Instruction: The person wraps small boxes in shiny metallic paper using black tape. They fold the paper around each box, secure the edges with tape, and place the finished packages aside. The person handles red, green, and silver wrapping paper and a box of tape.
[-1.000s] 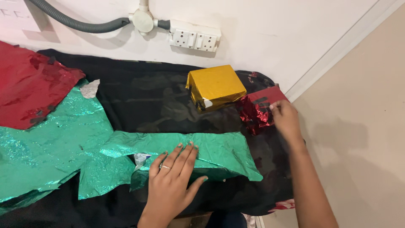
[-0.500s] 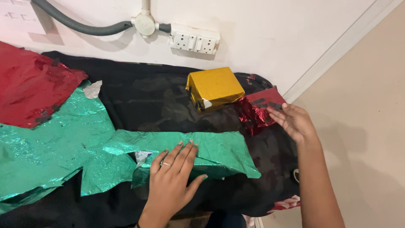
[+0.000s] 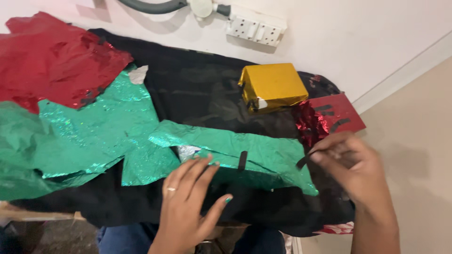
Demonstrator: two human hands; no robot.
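Observation:
My left hand [image 3: 188,197] lies flat, fingers spread, on a package wrapped in green foil [image 3: 263,157] at the front of the black cloth. A short strip of black tape [image 3: 242,160] is stuck across the green foil's folded edge. My right hand [image 3: 355,169] hovers just right of the package, and its fingertips pinch another black tape strip [image 3: 303,162]. Behind it lies a crumpled red foil piece [image 3: 336,116] with more black strips stuck on it.
A gold-wrapped box [image 3: 272,86] sits at the back on the black cloth [image 3: 197,89]. Loose green foil [image 3: 84,136] and red foil [image 3: 56,61] sheets cover the left side. A wall socket [image 3: 256,30] and grey hose [image 3: 155,5] are on the wall behind.
My right hand left the red foil and came toward the green package with a tape strip pinched in it. A black strip now sits on the green foil. The view shifted left.

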